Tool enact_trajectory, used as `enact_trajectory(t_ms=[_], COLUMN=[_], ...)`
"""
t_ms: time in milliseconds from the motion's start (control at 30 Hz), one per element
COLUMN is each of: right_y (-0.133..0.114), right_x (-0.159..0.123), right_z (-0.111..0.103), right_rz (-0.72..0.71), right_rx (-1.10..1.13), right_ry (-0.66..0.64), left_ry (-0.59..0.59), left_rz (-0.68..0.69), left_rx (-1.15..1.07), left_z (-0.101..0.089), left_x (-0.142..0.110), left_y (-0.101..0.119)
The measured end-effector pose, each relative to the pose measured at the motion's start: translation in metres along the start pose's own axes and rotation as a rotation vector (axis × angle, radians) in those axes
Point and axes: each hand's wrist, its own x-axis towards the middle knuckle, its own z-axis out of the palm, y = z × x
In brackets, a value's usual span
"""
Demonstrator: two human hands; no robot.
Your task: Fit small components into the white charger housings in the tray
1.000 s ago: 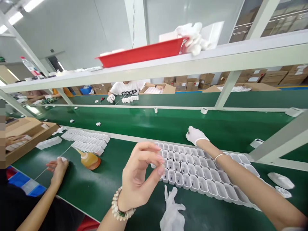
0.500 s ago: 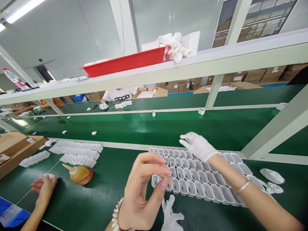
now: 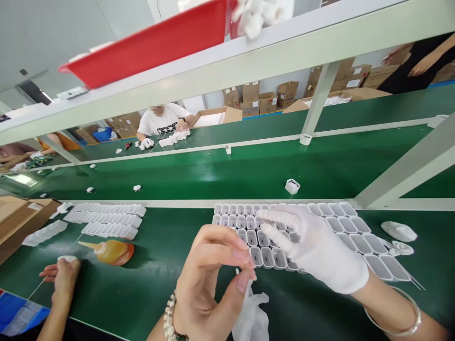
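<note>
Bare, with a beaded bracelet, my left hand is held up in front of the white boxes with thumb and fingertips pinched together. Anything between the fingertips is too small or hidden to make out. My right hand, in a white glove, reaches over the rows of small open white boxes, fingers apart and nothing seen in them. It covers part of the rows. A crumpled white glove lies just behind my left hand. On the green belt beyond the rows stands a single white box.
At left, a co-worker's hand holds a small white piece near a yellow squeeze bottle and more white rows. Tweezers and a plastic bag lie right. A shelf with a red tray crosses above.
My right hand has drawn back from above the belt to over the rows. A white box now shows on the belt near where it was. My left hand keeps its pinch. The view has tilted down.
</note>
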Motion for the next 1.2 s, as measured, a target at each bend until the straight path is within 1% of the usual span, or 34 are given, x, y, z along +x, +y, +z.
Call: enact_trajectory(t_ms=[100, 200, 333, 533, 800, 967, 1200], right_y=[0.0003, -0.0006, 0.0002, 0.0025, 0.0000, 0.0009, 0.0003], right_x=[-0.0018, -0.0034, -0.0041, -0.0045, -0.0057, -0.0067, -0.0046], right_z=[0.0007, 0.0016, 0.0026, 0.0046, 0.0045, 0.0045, 0.0036], right_rz=[-0.016, 0.004, 0.012, 0.001, -0.016, -0.013, -0.021], right_rx=[-0.025, -0.023, -0.032, -0.062, -0.118, -0.105, -0.089], right_ry=[0.002, -0.014, -0.031, -0.038, -0.076, -0.094, -0.070], left_ry=[0.007, 0.040, 0.061, 0.036, -0.022, -0.025, -0.029], left_rz=[-0.013, -0.046, -0.044, -0.006, -0.007, -0.013, -0.007], left_rx=[0.011, 0.034, 0.073, 0.048, 0.002, -0.002, -0.013], left_z=[0.0011, 0.0018, 0.0018, 0.0006, 0.0002, 0.0002, 0.0011], left_x=[0.0005, 0.0009, 0.0009, -0.0003, 0.0033, 0.0012, 0.0017], left_y=[0.0002, 0.0014, 0.0021, -0.0007, 0.0011, -0.0004, -0.0020])
